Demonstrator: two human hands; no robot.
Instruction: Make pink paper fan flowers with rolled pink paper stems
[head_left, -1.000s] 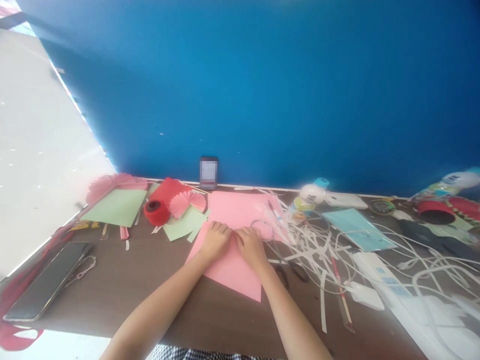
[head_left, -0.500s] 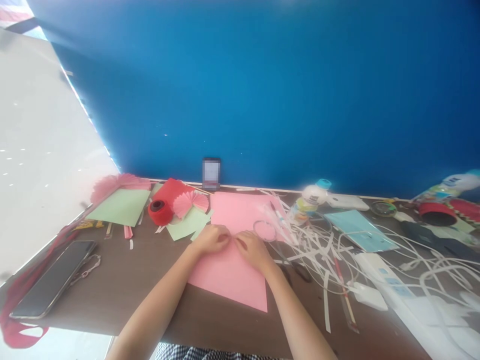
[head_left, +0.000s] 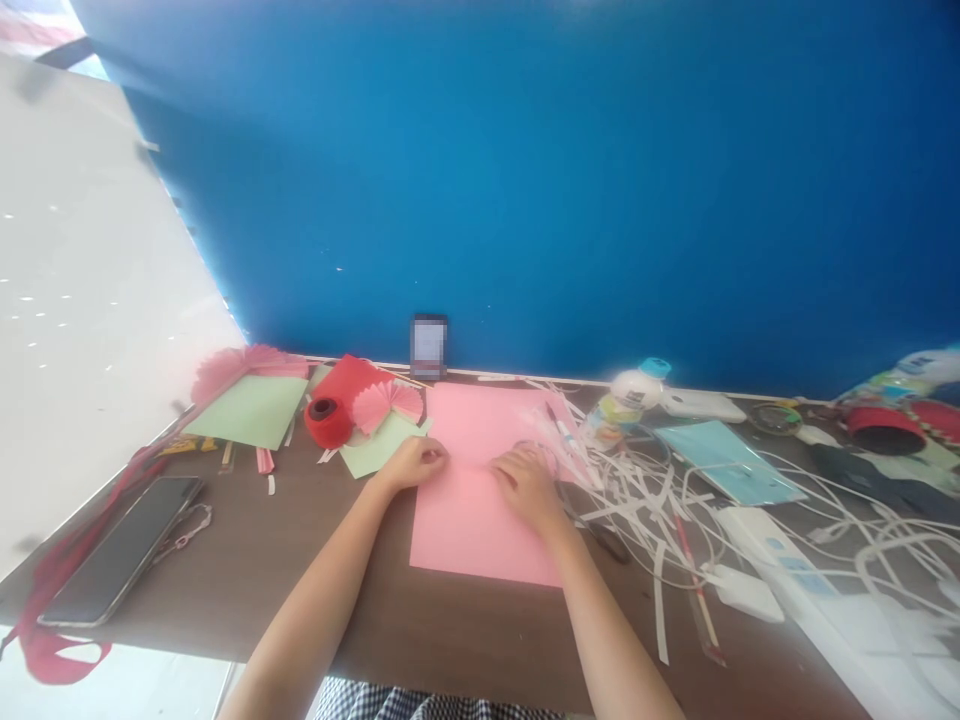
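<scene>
A flat pink sheet of paper point(head_left: 480, 535) lies before me, its rear part meeting another pink sheet point(head_left: 480, 410) behind it. At the front sheet's left edge is my left hand point(head_left: 411, 465), thumb and fingers curled together on the paper. My right hand point(head_left: 527, 487) rests on the sheet's right side with its fingers stretched out, pressing on the surface. Just beyond the right hand are pens point(head_left: 561, 428) and a ring-shaped item, partly hidden. Dark scissor handles point(head_left: 611, 543) show beside my right forearm.
Left of the paper are a red ribbon roll point(head_left: 328, 424), pleated pink fans point(head_left: 388, 403), green paper point(head_left: 251, 412) and a phone point(head_left: 124, 550). On the right lie tangled paper strips point(head_left: 645, 500), a bottle point(head_left: 626, 400), a blue packet point(head_left: 727, 462) and a white power strip point(head_left: 784, 560).
The front pink sheet has turned to lie straighter and shifted slightly right. My hands have moved apart from its middle, the left toward the left edge, the right flattening on the paper.
</scene>
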